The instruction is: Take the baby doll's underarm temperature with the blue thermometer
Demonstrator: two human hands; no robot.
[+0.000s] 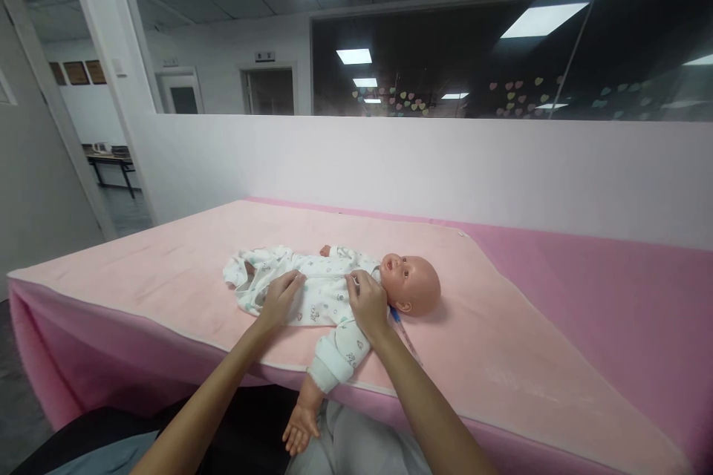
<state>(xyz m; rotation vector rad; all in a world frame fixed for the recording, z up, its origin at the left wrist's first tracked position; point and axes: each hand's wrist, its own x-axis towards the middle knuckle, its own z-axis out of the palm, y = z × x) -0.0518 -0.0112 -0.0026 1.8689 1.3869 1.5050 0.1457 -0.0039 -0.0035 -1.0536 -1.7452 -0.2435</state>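
Note:
A baby doll (419,283) lies on its back, its bald head to the right, dressed in a white long-sleeved romper (317,297) with small prints. My right hand (368,303) pinches the romper's front edge high on the chest, just below the neck. Lower down the front, my left hand (280,298) has its fingers and thumb closed on the same front edge. The doll's near arm hangs over the table's front edge, its hand (302,427) palm up. By the doll's neck lies a thin clear stick with a blue end (396,318), partly hidden by my right wrist.
A peach blanket (501,371) covers the table over a pink cloth (624,289). Behind the table stands a low white wall (445,171) with a window above it. At the left is a doorway, with a dark table (114,158) beyond.

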